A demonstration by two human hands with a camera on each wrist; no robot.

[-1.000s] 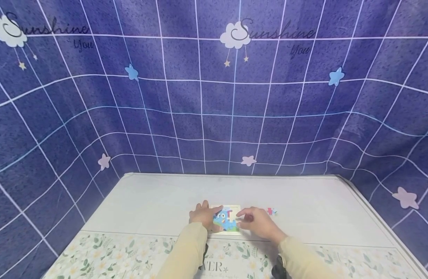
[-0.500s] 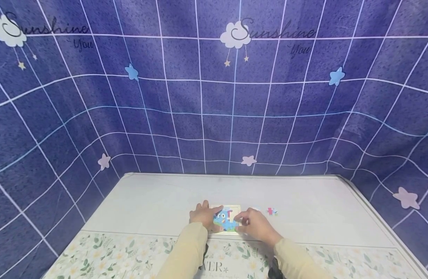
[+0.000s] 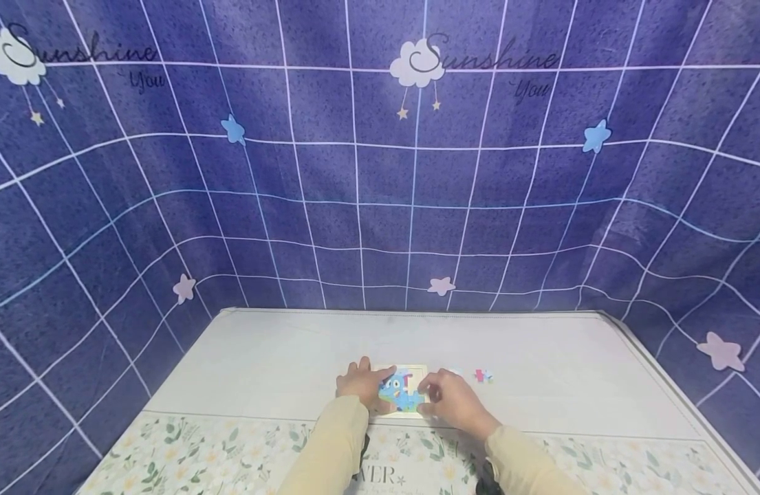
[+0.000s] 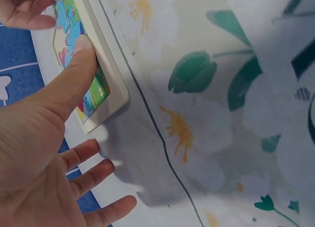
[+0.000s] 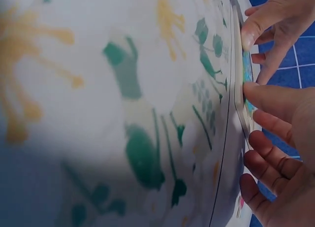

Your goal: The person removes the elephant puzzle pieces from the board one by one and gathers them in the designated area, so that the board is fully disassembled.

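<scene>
A wooden jigsaw puzzle [image 3: 402, 390] with a blue cartoon animal lies flat in its tray, the upper-right part showing bare wood. My left hand [image 3: 357, 383] rests at its left side, the thumb [image 4: 84, 52] pressing on the picture and the other fingers spread past the frame. Over the right edge is my right hand [image 3: 455, 402]. Its thumb [image 5: 266, 96] and index finger touch the lower-right pieces, their tips apart, and the other fingers are loosely bent. A red and blue puzzle piece [image 3: 482, 375] lies on the table to the right.
A pale puzzle piece [image 3: 457, 372] shows partly behind my right hand. The white table cover [image 3: 280, 357] has a floral band [image 3: 231, 454] along its near side. A blue grid-patterned curtain [image 3: 380, 172] stands behind the table and at both sides.
My right hand has moved slightly left and down onto the puzzle's right edge, its thumb and index finger over the lower-right pieces. My left hand has stayed in place.
</scene>
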